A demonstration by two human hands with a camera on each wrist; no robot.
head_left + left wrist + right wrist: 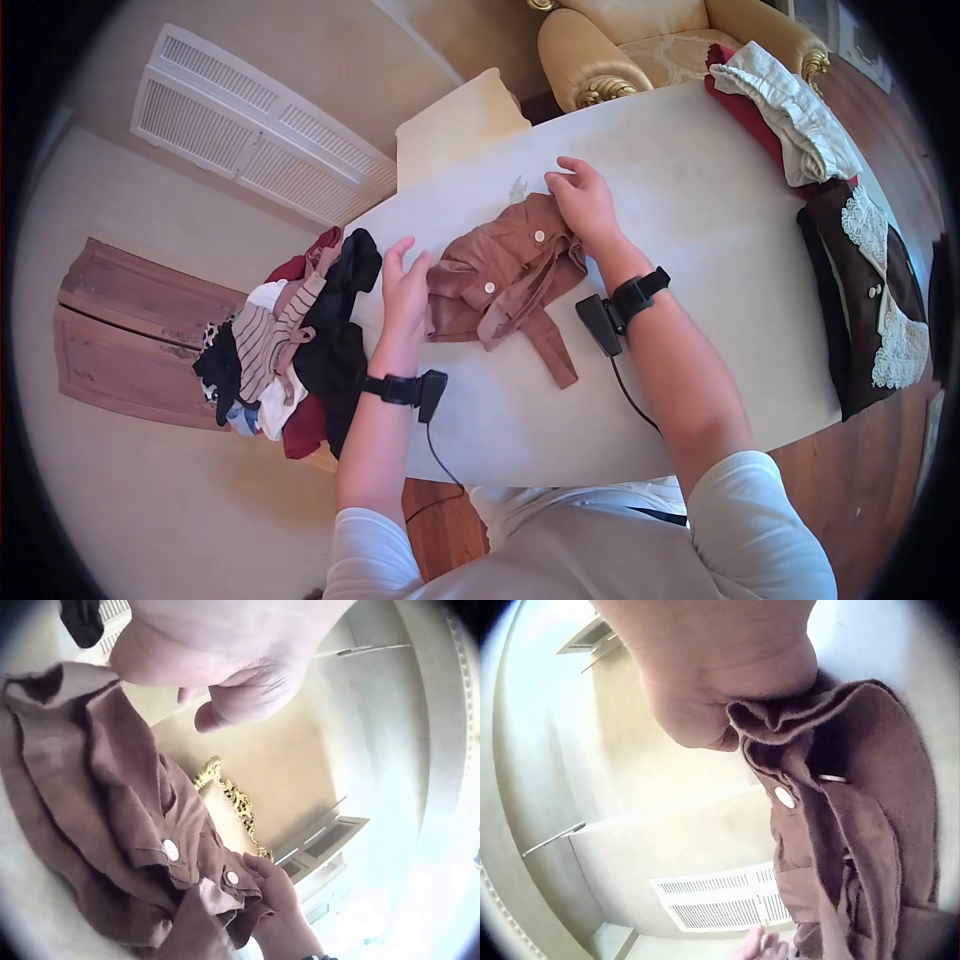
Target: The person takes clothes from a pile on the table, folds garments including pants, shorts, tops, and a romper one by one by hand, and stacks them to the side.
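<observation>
Brown garment laid on desk between both hands

A brown garment (505, 255) is spread, rumpled, near the middle of the white desk (710, 310). Two pale buttons are shown along its front; one narrow part, apparently a sleeve, is pointed toward the person. Its sides are flanked by the two hands.

The left hand (403, 295) is placed at the garment's left edge. Its grip is seen wide, thumb and a raised finger spread apart; the remaining fingers are mostly hidden. The right hand (587, 208) is placed at the upper right corner, where a fold of cloth is met by the palm in the right wrist view. Whether that fold is pinched by this grip cannot be told, since most fingertips are hidden. Dark straps are worn on both wrists, with a box mounted on each.

At the desk's left edge, a mixed clothes pile (265, 335) is heaped, with a black garment (340, 330) hung along its near side. At the far right, a white garment (785, 110) is laid over a red garment (737, 115). Next to these, a dark brown garment (850, 275) trimmed with white lace is laid along the right edge. Beyond the desk, a gold armchair (670, 55) is partly seen.
</observation>
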